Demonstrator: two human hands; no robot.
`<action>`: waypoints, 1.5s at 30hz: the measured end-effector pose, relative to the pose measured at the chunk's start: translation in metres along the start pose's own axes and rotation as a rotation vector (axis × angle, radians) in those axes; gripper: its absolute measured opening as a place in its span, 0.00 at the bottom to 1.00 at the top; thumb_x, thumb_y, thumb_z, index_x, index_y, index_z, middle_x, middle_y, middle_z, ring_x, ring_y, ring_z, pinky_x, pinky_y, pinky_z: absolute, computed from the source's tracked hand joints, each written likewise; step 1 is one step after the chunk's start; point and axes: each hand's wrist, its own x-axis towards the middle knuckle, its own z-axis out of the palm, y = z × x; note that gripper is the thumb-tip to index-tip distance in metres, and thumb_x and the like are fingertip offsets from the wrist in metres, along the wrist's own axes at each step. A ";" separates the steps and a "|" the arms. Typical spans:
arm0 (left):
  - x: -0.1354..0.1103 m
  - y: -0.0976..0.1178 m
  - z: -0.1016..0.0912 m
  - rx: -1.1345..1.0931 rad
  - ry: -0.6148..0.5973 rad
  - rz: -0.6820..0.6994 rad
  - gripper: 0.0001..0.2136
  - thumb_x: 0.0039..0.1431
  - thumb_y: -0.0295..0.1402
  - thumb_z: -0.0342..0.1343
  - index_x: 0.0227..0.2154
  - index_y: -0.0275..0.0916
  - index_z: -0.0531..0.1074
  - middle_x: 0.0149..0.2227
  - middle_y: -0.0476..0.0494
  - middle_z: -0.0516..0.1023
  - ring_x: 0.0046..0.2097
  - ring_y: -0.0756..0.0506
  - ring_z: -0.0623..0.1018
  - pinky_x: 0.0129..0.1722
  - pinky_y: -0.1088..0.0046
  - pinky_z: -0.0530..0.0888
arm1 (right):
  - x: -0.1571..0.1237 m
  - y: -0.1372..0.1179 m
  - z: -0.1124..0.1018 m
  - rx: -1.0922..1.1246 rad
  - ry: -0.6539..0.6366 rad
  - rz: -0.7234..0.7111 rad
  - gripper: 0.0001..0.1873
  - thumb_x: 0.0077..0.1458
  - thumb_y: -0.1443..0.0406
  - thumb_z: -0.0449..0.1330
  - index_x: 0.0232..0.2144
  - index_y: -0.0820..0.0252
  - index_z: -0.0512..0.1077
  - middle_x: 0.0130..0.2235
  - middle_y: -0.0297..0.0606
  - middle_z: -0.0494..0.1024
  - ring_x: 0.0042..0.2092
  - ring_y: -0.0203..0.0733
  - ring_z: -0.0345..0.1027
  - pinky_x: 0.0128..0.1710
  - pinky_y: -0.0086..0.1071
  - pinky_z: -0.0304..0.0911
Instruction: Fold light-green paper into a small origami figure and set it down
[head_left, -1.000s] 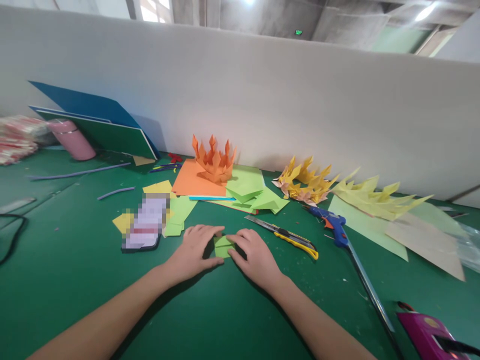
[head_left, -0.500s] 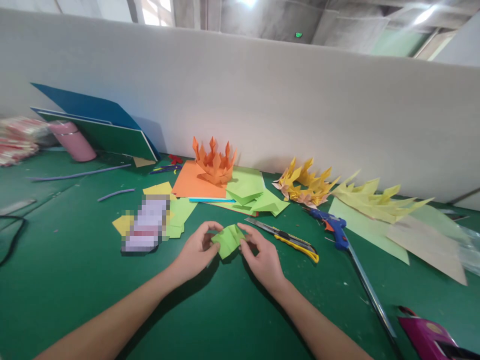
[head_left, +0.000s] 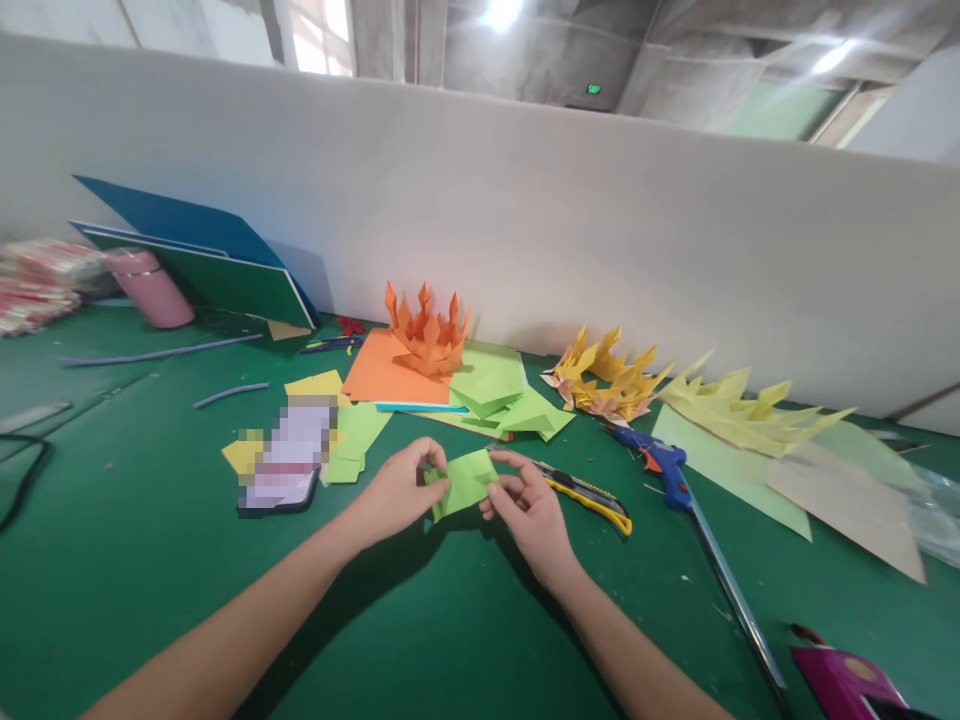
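Observation:
A small folded piece of green paper [head_left: 468,482] is held just above the table between my two hands. My left hand [head_left: 405,490] pinches its left edge between thumb and fingers. On the opposite side, my right hand [head_left: 531,515] grips the right edge, thumb in front and fingers curled behind. Creases cross the paper, and its left end is bent downward. Close behind my right hand lies a yellow utility knife [head_left: 589,500], its blade end partly hidden. Loose green paper pieces [head_left: 517,408] lie beyond my hands, beside an orange paper crown [head_left: 429,340].
A phone [head_left: 289,455], blurred out, lies on the left near yellow paper. To the right are a blue glue gun [head_left: 667,468] with a long glue stick, a yellow paper crown [head_left: 607,380] and a pale yellow crown strip [head_left: 750,410]. A pink bottle [head_left: 154,290] stands far left.
The green paper has been turned and now shows a wider flat face, with its left end bent down. My right fingers have shifted along its edge. The view has tilted slightly up.

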 end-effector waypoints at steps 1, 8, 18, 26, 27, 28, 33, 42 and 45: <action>0.001 -0.002 0.003 -0.053 0.052 0.026 0.05 0.46 0.29 0.51 0.28 0.40 0.62 0.29 0.51 0.68 0.28 0.51 0.69 0.27 0.75 0.66 | 0.000 0.001 0.000 0.005 -0.011 0.003 0.21 0.46 0.61 0.61 0.42 0.57 0.62 0.23 0.27 0.72 0.24 0.34 0.68 0.26 0.30 0.68; -0.007 -0.017 0.018 -0.344 0.189 0.015 0.06 0.53 0.33 0.46 0.35 0.41 0.63 0.36 0.47 0.72 0.34 0.48 0.73 0.34 0.71 0.71 | -0.001 0.007 0.000 -0.104 -0.208 -0.013 0.24 0.49 0.64 0.57 0.49 0.55 0.59 0.25 0.28 0.72 0.25 0.35 0.69 0.28 0.31 0.68; -0.015 -0.011 0.024 -0.205 0.208 0.028 0.07 0.50 0.33 0.52 0.33 0.40 0.67 0.36 0.47 0.72 0.39 0.46 0.72 0.39 0.70 0.68 | -0.009 0.005 -0.004 -0.598 -0.193 -0.377 0.19 0.53 0.70 0.50 0.48 0.55 0.65 0.38 0.37 0.74 0.29 0.36 0.67 0.29 0.28 0.64; -0.014 -0.011 0.026 -0.394 0.200 -0.086 0.21 0.44 0.35 0.57 0.43 0.40 0.61 0.21 0.59 0.61 0.24 0.51 0.64 0.25 0.77 0.64 | -0.006 0.002 -0.007 -0.572 -0.141 -0.459 0.10 0.55 0.68 0.51 0.38 0.56 0.69 0.37 0.37 0.77 0.37 0.39 0.71 0.35 0.29 0.66; -0.014 -0.010 0.025 -0.377 0.204 -0.084 0.20 0.43 0.35 0.57 0.41 0.40 0.63 0.22 0.58 0.62 0.25 0.51 0.65 0.26 0.77 0.64 | -0.006 0.003 -0.008 -0.569 -0.125 -0.453 0.09 0.55 0.68 0.52 0.37 0.56 0.70 0.37 0.37 0.77 0.37 0.39 0.71 0.35 0.29 0.66; -0.014 -0.009 0.025 -0.353 0.208 -0.078 0.18 0.43 0.35 0.57 0.39 0.39 0.65 0.24 0.56 0.64 0.26 0.51 0.66 0.27 0.77 0.65 | -0.006 0.003 -0.008 -0.567 -0.106 -0.448 0.08 0.54 0.67 0.53 0.36 0.56 0.70 0.36 0.37 0.77 0.37 0.39 0.71 0.35 0.29 0.66; -0.015 -0.007 0.025 -0.279 0.185 -0.051 0.14 0.44 0.35 0.57 0.36 0.39 0.70 0.28 0.52 0.70 0.32 0.49 0.70 0.32 0.74 0.68 | -0.005 0.001 -0.005 -0.511 -0.044 -0.425 0.04 0.52 0.66 0.56 0.31 0.57 0.71 0.35 0.38 0.77 0.38 0.41 0.71 0.40 0.33 0.65; -0.019 -0.008 0.031 -0.218 0.160 0.020 0.12 0.46 0.34 0.55 0.37 0.40 0.71 0.34 0.47 0.76 0.34 0.47 0.74 0.34 0.73 0.71 | -0.005 -0.001 0.003 -0.248 0.021 -0.232 0.04 0.50 0.63 0.58 0.28 0.58 0.70 0.33 0.39 0.78 0.37 0.42 0.72 0.38 0.34 0.66; -0.019 -0.009 0.032 -0.190 0.167 0.040 0.12 0.46 0.34 0.55 0.37 0.40 0.71 0.34 0.47 0.76 0.34 0.47 0.74 0.34 0.73 0.71 | -0.005 -0.002 0.003 -0.265 0.054 -0.191 0.05 0.48 0.62 0.59 0.27 0.58 0.70 0.30 0.37 0.76 0.33 0.41 0.71 0.34 0.33 0.66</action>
